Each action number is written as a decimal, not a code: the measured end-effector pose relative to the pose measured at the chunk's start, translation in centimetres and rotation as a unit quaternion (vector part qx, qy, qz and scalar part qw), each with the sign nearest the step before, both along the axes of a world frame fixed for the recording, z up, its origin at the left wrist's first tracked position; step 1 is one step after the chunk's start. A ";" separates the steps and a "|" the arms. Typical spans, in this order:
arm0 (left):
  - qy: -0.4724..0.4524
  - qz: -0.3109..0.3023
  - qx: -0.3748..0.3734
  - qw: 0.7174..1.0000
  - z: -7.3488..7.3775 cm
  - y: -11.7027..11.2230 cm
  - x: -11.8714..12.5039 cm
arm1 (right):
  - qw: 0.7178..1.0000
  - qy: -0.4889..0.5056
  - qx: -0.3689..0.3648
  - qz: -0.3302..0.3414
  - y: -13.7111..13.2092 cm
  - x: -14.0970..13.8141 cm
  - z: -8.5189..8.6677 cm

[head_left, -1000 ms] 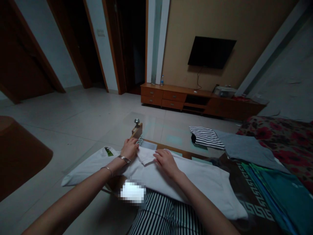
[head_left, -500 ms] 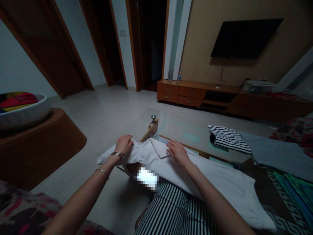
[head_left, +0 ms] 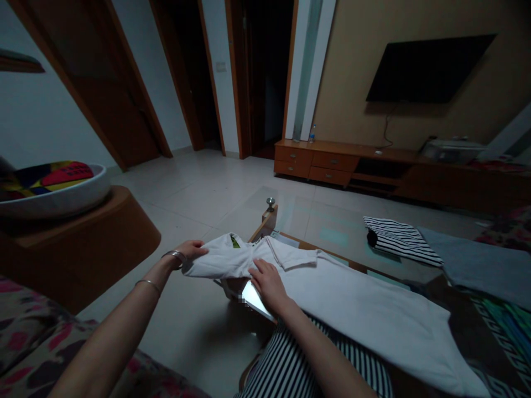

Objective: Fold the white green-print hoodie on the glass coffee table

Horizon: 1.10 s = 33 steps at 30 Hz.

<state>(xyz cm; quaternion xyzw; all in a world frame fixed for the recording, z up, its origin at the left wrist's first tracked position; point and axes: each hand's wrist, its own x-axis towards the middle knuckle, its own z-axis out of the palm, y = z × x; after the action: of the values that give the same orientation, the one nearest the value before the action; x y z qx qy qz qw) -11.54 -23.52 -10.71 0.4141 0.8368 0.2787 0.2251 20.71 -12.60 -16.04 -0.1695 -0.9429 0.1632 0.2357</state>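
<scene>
Far left, a floral sofa cushion (head_left: 33, 345) along the bottom corner; above it a shallow white bowl (head_left: 53, 190) with colourful contents sits on a rounded wooden stand (head_left: 78, 249).

Left arm comes in from the lower left corner, forearm angled up and inward, wrist bent, a chunky metal bracelet (head_left: 176, 256) and a thin bangle (head_left: 147, 286) on it. Left hand (head_left: 191, 250) is at the far-left end of the white polo-style shirt (head_left: 357, 301), fingers curled together over the cloth edge, gripping it against the thumb side; the exact pinch is hard to make out in this light.

The shirt lies opened out lengthwise, running from the near corner of the glass-topped coffee table (head_left: 332, 232) down toward the lower right. It is not squared into a stack: the collar (head_left: 290, 258) sits turned over near the middle of the upper edge, with a small green label (head_left: 235, 241) showing by the neck.

Right hand (head_left: 269, 286) rests palm down on the shirt, fingers slightly spread and pressed flat. Just beside it lies a bright pale object (head_left: 254, 299), too glared to identify.

Right of that, on the table, a striped garment (head_left: 398, 240) lies folded, touching a flat grey cloth (head_left: 468, 265) at the far right.
</scene>
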 end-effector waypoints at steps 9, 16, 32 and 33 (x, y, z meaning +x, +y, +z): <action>0.116 0.021 -0.002 0.993 -0.4 2.6 3.0 | 1.000 0.020 0.003 0.004 -0.4 0.3 -0.4; 0.347 -0.139 0.074 0.925 0.9 -0.1 11.6 | 1.000 0.026 0.006 -0.005 -0.8 0.5 0.2; 0.051 0.044 0.092 0.993 -1.7 -1.1 11.9 | 0.999 0.034 0.002 -0.006 -0.8 0.5 0.1; 0.022 0.033 0.064 0.997 -1.3 -0.3 10.9 | 0.999 0.035 0.002 -0.007 -0.8 0.5 0.2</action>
<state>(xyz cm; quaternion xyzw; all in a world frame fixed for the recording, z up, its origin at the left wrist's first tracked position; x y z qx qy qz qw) -0.64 -23.82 -11.96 0.4056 0.8351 0.3303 0.1705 21.19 -13.45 -15.88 -0.1695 -0.9333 0.1651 0.2700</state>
